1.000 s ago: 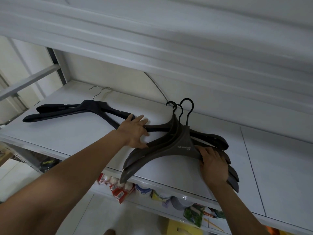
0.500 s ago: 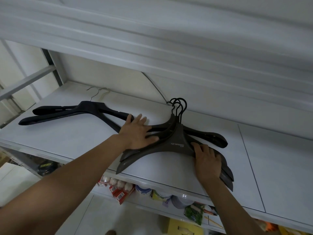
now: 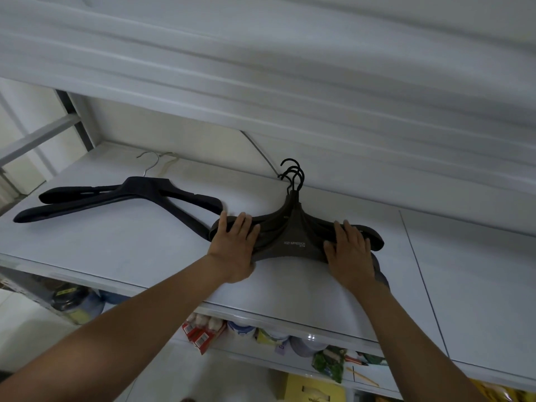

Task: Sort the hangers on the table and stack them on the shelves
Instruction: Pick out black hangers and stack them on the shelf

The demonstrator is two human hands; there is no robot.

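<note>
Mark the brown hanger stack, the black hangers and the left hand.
brown stack (image 3: pixel 293 235): head view, middle of the top hanger, just above the lettering.
black hangers (image 3: pixel 145 187): head view, neck below the metal hooks.
left hand (image 3: pixel 233 250): head view, back of the hand.

Squared fanned hangers (image 3: pixel 293 242) into one tight stack, bunched hooks (image 3: pixel 294 175) together. Shifted left hand (image 3: pixel 235 245) onto stack's left arm, right hand (image 3: pixel 349 253) higher on right arm.

Red-and-white packets (image 3: pixel 200 333), a green bag (image 3: pixel 327 365) and a yellow box (image 3: pixel 311 391) lie low in view.
</note>
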